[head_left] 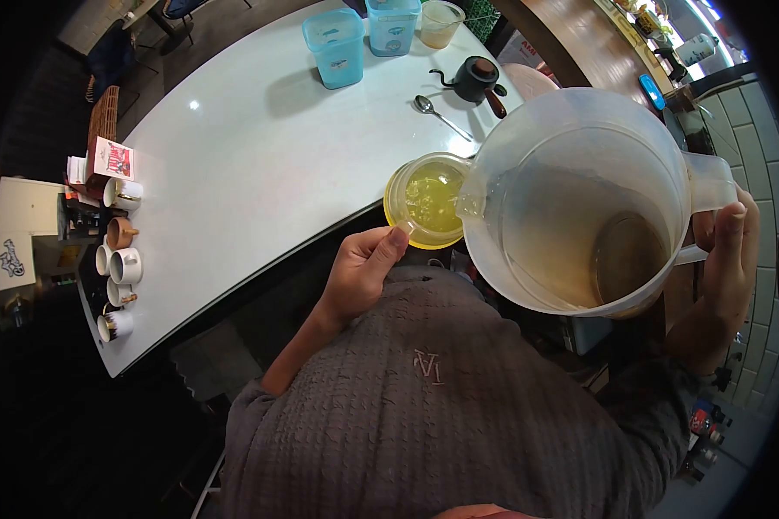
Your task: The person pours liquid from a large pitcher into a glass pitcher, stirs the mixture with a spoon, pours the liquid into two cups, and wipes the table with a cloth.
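My left hand (368,266) is closed on the handle of a small clear cup (460,227), thumb on top. Yellowish, bubbly liquid shows inside, and a yellow edge shows around its outside. My right hand (725,264) grips the handle of a large translucent plastic pitcher (537,147) on the right. The pitcher is tilted left, with its spout over the cup's right rim. Its round base looks brownish through the wall. Whether liquid is running from the spout, I cannot tell.
On the white table (234,173) are a spoon (441,117), a dark gooseneck kettle (476,80), two blue containers (336,60) and a clear cup (441,24). Several mugs (125,265) line the left edge, beside a wicker box (104,117). A wooden counter (580,43) runs behind.
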Available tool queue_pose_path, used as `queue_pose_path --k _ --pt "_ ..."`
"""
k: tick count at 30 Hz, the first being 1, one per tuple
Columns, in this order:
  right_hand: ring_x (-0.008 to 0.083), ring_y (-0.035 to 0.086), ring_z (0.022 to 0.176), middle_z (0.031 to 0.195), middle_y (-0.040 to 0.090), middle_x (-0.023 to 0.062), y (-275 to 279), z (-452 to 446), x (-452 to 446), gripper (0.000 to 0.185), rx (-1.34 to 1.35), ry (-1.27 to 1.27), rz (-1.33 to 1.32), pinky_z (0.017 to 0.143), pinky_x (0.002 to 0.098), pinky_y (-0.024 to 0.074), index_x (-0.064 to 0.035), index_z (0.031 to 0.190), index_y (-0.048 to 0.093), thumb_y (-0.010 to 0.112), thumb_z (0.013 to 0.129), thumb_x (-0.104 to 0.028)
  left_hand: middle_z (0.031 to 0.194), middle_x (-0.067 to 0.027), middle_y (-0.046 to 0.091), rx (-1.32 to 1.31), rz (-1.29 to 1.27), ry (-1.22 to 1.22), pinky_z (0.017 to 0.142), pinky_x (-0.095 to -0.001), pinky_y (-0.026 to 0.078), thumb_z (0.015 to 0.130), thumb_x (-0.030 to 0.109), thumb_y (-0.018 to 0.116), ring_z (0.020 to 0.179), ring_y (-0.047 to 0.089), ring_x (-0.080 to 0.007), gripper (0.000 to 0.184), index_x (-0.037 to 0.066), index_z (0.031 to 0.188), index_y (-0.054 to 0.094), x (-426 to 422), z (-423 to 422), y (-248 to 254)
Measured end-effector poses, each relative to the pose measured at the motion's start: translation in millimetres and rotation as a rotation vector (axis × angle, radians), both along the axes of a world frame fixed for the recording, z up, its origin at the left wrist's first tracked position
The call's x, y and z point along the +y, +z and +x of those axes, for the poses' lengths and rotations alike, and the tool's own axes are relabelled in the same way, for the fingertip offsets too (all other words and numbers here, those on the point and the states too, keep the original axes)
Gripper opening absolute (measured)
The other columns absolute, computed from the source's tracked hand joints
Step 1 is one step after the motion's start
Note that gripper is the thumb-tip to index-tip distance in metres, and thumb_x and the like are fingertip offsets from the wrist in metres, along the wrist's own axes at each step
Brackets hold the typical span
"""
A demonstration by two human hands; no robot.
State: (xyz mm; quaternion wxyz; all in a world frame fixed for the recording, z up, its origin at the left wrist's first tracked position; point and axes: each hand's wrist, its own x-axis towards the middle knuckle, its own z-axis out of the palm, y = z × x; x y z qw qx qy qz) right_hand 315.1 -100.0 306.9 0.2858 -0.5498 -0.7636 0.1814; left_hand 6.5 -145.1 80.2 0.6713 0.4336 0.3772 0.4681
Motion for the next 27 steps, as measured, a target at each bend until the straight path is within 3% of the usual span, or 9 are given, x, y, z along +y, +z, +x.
queue_pose_path --k 3,6,9,27 --pt "0.0031 0.024 0.053 0.058 0.030 -0.0069 -3.5 0.0 -3.4 0.058 0.023 -0.051 0.052 0.048 0.0239 0.0156 -0.0074 0.071 0.045 0.037 0.094 -0.060 0.069 0.0020 0.042 -0.011 0.012 -0.013 0.065 -0.0251 0.031 0.102 0.031 0.041 0.068 0.034 -0.0082 0.043 0.004 0.069 0.046 1.2 0.0 0.5" --pt "0.0029 0.033 0.058 0.062 0.039 -0.0054 -2.7 1.1 -7.2 0.057 0.091 -0.130 -0.002 0.052 0.0227 0.0222 -0.0023 0.077 0.055 0.046 0.092 -0.057 0.069 0.0020 0.042 -0.012 0.014 -0.022 0.065 -0.0252 0.031 0.102 0.031 0.041 0.068 0.034 -0.0082 0.043 0.003 0.069 0.046 1.5 0.8 0.9" --pt "0.0031 0.023 0.053 0.059 0.030 -0.0069 -3.9 3.6 -6.6 0.059 0.018 -0.084 0.061 0.049 0.0240 0.0154 -0.0068 0.072 0.046 0.037 0.094 -0.060 0.069 0.0019 0.042 -0.008 0.009 -0.029 0.065 -0.0252 0.032 0.102 0.031 0.041 0.068 0.034 -0.0083 0.043 0.004 0.069 0.045 1.0 1.0 0.7" --pt "0.0030 0.026 0.055 0.062 0.033 -0.0063 0.7 27.3 -16.0 0.057 0.070 -0.014 -0.080 0.049 0.0227 0.0178 -0.0035 0.082 0.051 0.038 0.095 -0.057 0.070 -0.0005 0.043 -0.023 0.003 -0.048 0.069 -0.0260 0.034 0.101 0.030 0.043 0.070 0.037 -0.0107 0.042 0.004 0.067 0.043 0.2 15.5 -0.4"
